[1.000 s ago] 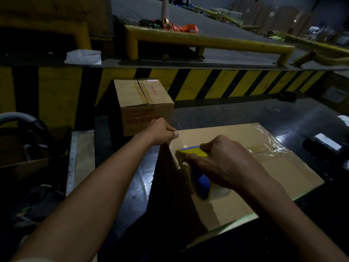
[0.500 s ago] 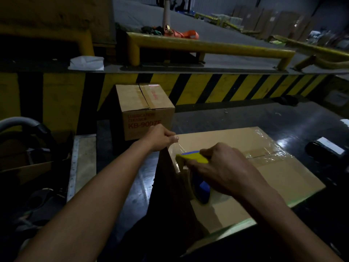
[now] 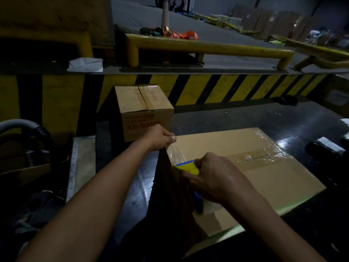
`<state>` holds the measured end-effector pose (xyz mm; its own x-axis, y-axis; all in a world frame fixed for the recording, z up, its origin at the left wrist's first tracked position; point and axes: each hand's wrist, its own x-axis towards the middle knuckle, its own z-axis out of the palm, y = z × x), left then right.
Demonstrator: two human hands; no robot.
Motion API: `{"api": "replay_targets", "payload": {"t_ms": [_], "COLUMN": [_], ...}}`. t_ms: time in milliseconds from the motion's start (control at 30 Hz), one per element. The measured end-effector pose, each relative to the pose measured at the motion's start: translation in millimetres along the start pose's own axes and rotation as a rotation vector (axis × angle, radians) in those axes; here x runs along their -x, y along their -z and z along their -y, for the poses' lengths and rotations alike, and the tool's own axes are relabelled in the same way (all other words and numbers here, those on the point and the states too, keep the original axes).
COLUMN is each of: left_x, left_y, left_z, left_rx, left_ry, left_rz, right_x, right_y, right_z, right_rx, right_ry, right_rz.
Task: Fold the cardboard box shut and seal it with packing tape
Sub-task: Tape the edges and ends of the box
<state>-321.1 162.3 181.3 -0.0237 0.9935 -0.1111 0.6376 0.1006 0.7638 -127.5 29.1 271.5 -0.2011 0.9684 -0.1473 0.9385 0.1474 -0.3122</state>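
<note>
A large brown cardboard box point(image 3: 264, 182) lies in front of me with its top flaps folded shut and clear tape across the middle seam. My right hand point(image 3: 213, 178) grips a yellow and blue tape dispenser point(image 3: 188, 167) at the box's left edge. A strip of clear tape point(image 3: 174, 153) stretches from the dispenser up to the box's far left corner. There my left hand point(image 3: 160, 138) pinches the tape's end against the corner. The roll is mostly hidden under my right hand.
A smaller sealed box point(image 3: 145, 110) printed KB-900 stands just beyond my left hand, before a yellow-and-black striped dock wall point(image 3: 226, 87). A yellow guard rail point(image 3: 207, 48) runs above it. A trolley handle point(image 3: 20, 125) is at left. A dark object point(image 3: 324, 150) lies at right.
My right hand has drawn the dispenser slightly toward me along the box's left edge, lengthening the strip of tape. My left hand stays at the corner.
</note>
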Motion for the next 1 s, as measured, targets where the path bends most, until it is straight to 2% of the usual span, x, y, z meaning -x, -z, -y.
{"api": "replay_targets", "payload": {"t_ms": [267, 700, 900, 1000], "left_x": [4, 1, 3, 6], "left_y": [-6, -1, 0, -1], "left_z": [7, 10, 6, 5], "left_rx": [0.031, 0.065, 0.13, 0.086], "left_ry": [-0.038, -0.012, 0.0, -0.016], "left_rz": [-0.062, 0.016, -0.013, -0.043], "right_x": [-2, -4, 4, 1], "right_y": [-1, 44, 6, -4], "right_z": [-2, 3, 2, -3], "right_rx": [0.043, -0.102, 0.023, 0.005], "right_ry": [0.027, 0.022, 0.012, 0.016], "right_rz": [-0.016, -0.082, 0.002, -0.024]}}
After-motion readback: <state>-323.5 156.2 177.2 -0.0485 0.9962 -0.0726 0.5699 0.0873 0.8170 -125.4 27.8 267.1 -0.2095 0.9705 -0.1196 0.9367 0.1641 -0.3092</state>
